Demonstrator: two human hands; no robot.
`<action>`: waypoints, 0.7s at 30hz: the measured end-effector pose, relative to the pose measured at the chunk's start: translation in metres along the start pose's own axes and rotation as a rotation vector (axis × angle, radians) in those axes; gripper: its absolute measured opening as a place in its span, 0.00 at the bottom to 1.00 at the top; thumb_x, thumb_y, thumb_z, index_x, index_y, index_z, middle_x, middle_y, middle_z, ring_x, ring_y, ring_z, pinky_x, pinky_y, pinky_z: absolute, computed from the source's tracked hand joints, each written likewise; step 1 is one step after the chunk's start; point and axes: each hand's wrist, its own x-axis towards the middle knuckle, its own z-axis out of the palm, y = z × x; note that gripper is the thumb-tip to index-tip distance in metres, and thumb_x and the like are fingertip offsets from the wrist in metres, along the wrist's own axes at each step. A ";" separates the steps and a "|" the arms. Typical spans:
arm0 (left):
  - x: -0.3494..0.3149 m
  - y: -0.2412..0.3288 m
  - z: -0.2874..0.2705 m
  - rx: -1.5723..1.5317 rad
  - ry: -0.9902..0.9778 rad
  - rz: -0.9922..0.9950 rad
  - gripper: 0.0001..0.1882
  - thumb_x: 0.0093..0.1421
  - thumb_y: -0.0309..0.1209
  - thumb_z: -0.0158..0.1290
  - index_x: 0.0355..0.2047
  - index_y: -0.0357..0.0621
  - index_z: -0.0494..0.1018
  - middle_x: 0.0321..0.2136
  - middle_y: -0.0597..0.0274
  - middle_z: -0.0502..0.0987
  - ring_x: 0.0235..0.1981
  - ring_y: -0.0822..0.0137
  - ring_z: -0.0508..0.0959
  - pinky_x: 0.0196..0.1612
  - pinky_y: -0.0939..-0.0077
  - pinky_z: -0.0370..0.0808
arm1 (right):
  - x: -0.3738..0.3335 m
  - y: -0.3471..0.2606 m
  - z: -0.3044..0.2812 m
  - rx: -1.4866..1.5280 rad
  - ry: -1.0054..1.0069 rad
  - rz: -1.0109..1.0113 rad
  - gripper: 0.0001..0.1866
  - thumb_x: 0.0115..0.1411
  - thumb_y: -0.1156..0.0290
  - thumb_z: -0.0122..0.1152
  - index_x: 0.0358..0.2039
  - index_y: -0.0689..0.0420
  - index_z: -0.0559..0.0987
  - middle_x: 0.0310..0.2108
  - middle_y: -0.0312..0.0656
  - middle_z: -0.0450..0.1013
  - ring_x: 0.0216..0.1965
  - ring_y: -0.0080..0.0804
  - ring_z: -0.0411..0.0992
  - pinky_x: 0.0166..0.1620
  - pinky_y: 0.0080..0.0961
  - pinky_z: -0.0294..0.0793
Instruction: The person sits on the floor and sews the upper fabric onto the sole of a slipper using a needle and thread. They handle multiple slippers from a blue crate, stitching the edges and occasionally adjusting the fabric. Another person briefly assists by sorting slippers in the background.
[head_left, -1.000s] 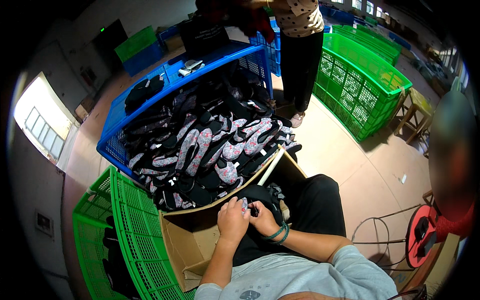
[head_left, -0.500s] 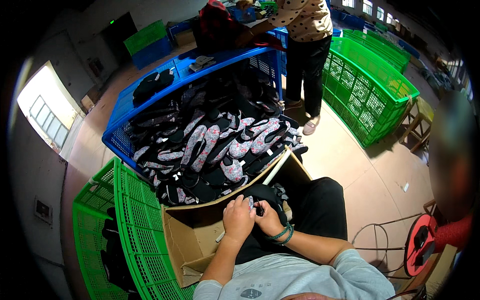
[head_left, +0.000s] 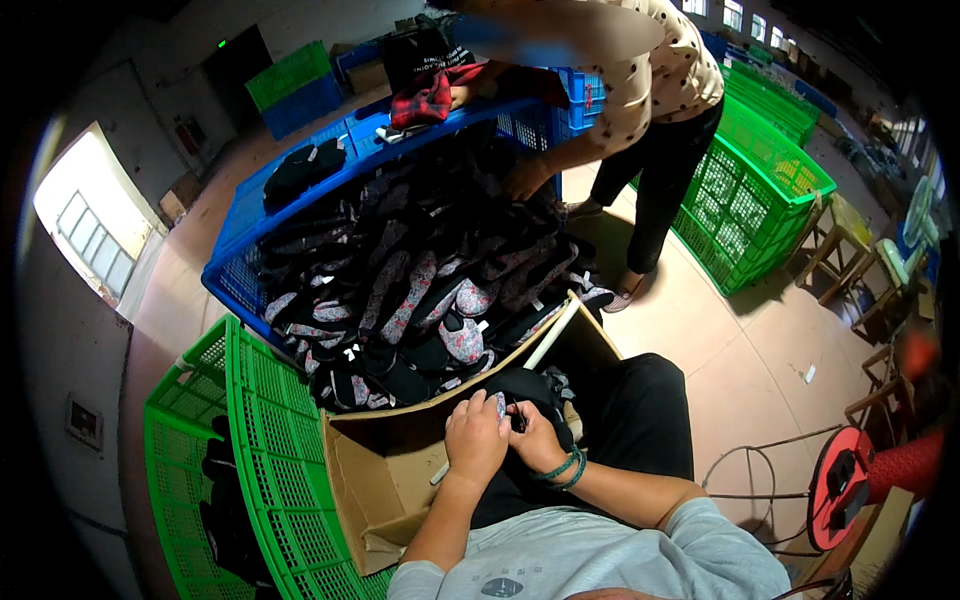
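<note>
Over my lap, my left hand [head_left: 475,437] and my right hand [head_left: 537,440] are closed close together on a black slipper [head_left: 520,385] with a floral-patterned part. My fingers hide much of it. In front lies a large heap of black slippers [head_left: 462,340] with grey-and-pink floral insoles. The heap fills a blue crate [head_left: 228,232] that is open toward me. Between the heap and my lap stands an open cardboard box [head_left: 385,455], with a pale rod [head_left: 553,335] at its far right edge.
Left of me stand green mesh crates [head_left: 265,450] with black items inside. Another person [head_left: 625,110] in a dotted top bends over the heap, a hand reaching in. A green crate [head_left: 745,190] stands at far right, and a red spool [head_left: 850,490] near my right side.
The other person has moved right and bent down, reaching one hand into the heap. The red-and-black checked cloth has shifted on the crate's top. My hands have hardly moved.
</note>
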 end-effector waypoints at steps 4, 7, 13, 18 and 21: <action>0.002 -0.002 0.000 0.004 -0.019 0.002 0.21 0.51 0.33 0.59 0.45 0.37 0.77 0.49 0.48 0.76 0.49 0.48 0.74 0.52 0.57 0.71 | 0.003 0.003 -0.001 -0.007 -0.031 0.042 0.18 0.56 0.71 0.67 0.45 0.60 0.72 0.38 0.34 0.72 0.37 0.18 0.66 0.42 0.18 0.69; -0.001 -0.004 -0.005 -0.017 -0.092 -0.004 0.24 0.51 0.33 0.60 0.48 0.38 0.76 0.51 0.47 0.74 0.51 0.47 0.73 0.54 0.57 0.70 | -0.003 -0.013 -0.006 -0.037 -0.076 0.045 0.20 0.56 0.70 0.68 0.47 0.61 0.72 0.39 0.36 0.72 0.38 0.18 0.67 0.43 0.20 0.70; -0.016 -0.010 -0.010 -0.056 -0.174 -0.026 0.28 0.55 0.36 0.61 0.56 0.47 0.71 0.57 0.36 0.65 0.53 0.41 0.71 0.56 0.57 0.69 | -0.006 -0.044 -0.054 -0.030 -0.168 0.008 0.20 0.57 0.74 0.67 0.50 0.62 0.74 0.37 0.41 0.76 0.38 0.22 0.74 0.42 0.22 0.75; -0.024 -0.012 -0.006 -0.028 -0.143 -0.036 0.28 0.54 0.36 0.61 0.57 0.50 0.71 0.52 0.37 0.68 0.49 0.40 0.71 0.53 0.55 0.70 | 0.017 -0.076 -0.087 -0.396 -0.044 -0.284 0.22 0.55 0.75 0.67 0.50 0.59 0.74 0.43 0.44 0.75 0.45 0.30 0.75 0.48 0.24 0.73; -0.025 -0.010 0.006 -0.004 -0.024 0.037 0.25 0.53 0.35 0.62 0.53 0.49 0.74 0.49 0.37 0.68 0.47 0.40 0.71 0.51 0.54 0.70 | 0.031 -0.073 -0.092 -0.741 -0.149 -0.222 0.22 0.51 0.66 0.71 0.46 0.57 0.76 0.41 0.49 0.75 0.40 0.44 0.74 0.44 0.30 0.73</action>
